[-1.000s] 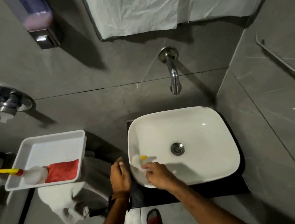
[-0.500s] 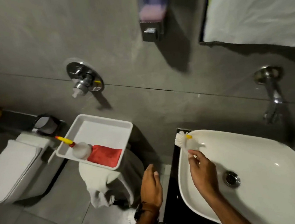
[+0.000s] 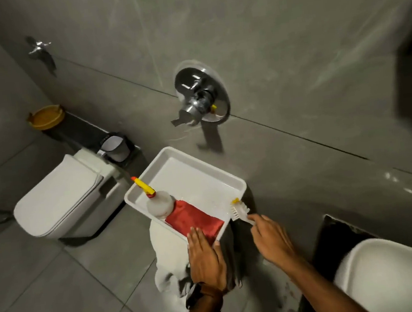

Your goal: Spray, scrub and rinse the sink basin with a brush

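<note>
My right hand (image 3: 272, 238) grips the handle of a small white brush (image 3: 239, 210) with a yellow tip, and the brush head sits over the right rim of the white tray (image 3: 191, 173). In the tray lie a red cloth (image 3: 195, 222) and a spray bottle (image 3: 159, 204) with a yellow and red nozzle. My left hand (image 3: 205, 257) hovers flat, fingers apart, over the tray's near corner, holding nothing. Only a corner of the white sink basin (image 3: 396, 275) shows at the bottom right.
The tray rests on a stand draped in a white cloth (image 3: 166, 264). A white toilet (image 3: 59, 199) stands to the left, with a small grey bin (image 3: 115, 146) and a yellow dish (image 3: 45, 117) on a dark ledge behind. A chrome wall valve (image 3: 201, 96) juts out above the tray.
My view swung left from the sink to the tray. My right hand carried the brush out of the basin to the tray's right rim; my left hand moved over the tray's near corner.
</note>
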{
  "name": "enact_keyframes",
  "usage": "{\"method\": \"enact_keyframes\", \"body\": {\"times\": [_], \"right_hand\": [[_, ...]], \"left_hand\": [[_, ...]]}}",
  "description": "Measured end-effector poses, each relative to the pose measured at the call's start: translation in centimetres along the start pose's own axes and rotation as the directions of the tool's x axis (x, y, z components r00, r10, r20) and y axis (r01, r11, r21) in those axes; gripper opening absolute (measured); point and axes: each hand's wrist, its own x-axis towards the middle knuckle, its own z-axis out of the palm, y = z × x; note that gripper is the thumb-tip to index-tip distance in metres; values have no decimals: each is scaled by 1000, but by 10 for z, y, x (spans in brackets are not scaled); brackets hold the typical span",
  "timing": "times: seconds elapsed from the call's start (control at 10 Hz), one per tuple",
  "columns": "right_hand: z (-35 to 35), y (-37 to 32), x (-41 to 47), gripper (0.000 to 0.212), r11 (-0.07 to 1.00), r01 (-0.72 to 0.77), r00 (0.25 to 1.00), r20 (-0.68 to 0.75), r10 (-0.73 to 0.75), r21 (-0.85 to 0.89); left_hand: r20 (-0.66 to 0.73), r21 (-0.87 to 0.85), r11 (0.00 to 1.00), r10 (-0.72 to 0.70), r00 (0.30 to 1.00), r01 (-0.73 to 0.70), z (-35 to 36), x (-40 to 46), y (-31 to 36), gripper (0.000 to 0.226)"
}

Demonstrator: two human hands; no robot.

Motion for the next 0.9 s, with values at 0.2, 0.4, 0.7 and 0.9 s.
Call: {"method": "enact_keyframes", "body": {"times": [0.2, 0.4, 0.7, 0.9], "right_hand": [[55, -34, 104, 50, 981, 113, 985, 147, -90, -156], [103, -44, 163, 52, 945, 126, 986, 145, -85, -302], [120, -31, 162, 62, 941, 123, 992, 43, -115, -316], [76, -29, 101, 38, 987, 96, 978, -173, -118, -129]], "left_hand": [[32, 114, 991, -76, 997, 72, 7, 49, -48, 69], [79, 194, 974, -137, 987, 119, 21, 70, -77, 72], [135, 60, 988, -151, 979, 144, 24, 70, -82, 72], [159, 96, 990, -117, 980, 103, 3, 62, -57, 77]]}}
